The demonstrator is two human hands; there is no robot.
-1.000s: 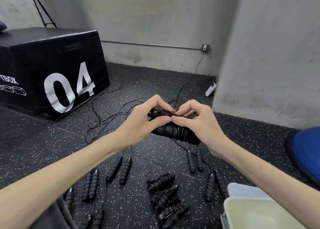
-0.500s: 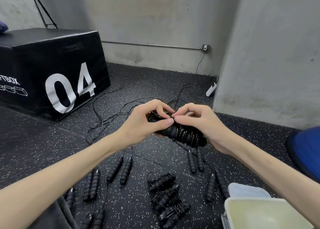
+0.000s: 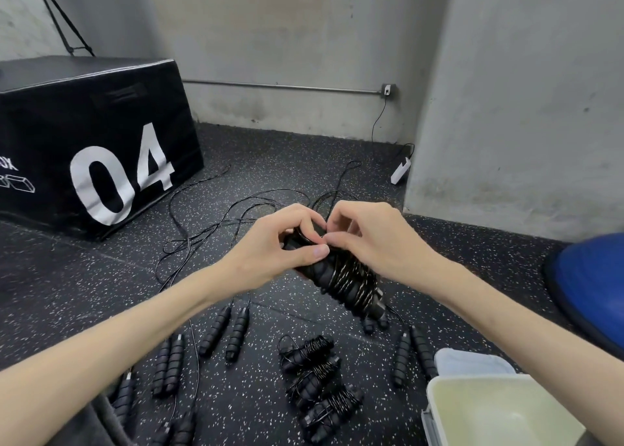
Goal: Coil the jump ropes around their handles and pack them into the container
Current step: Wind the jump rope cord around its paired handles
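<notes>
Left hand [image 3: 270,253] grips the paired handles [image 3: 347,283], steadying them while the right hand [image 3: 368,239] pinches the cord's end, apparently to tuck it; container [image 3: 499,412] waits at four o'clock.

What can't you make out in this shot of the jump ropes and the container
Head view only:
- Upper end of the held rope bundle: covered by the left hand and right hand, so how the cord end is tucked is hidden.
- Container: cut off by the bottom edge.
- Handle pairs at lower left: partly cut off by the left forearm.
</notes>
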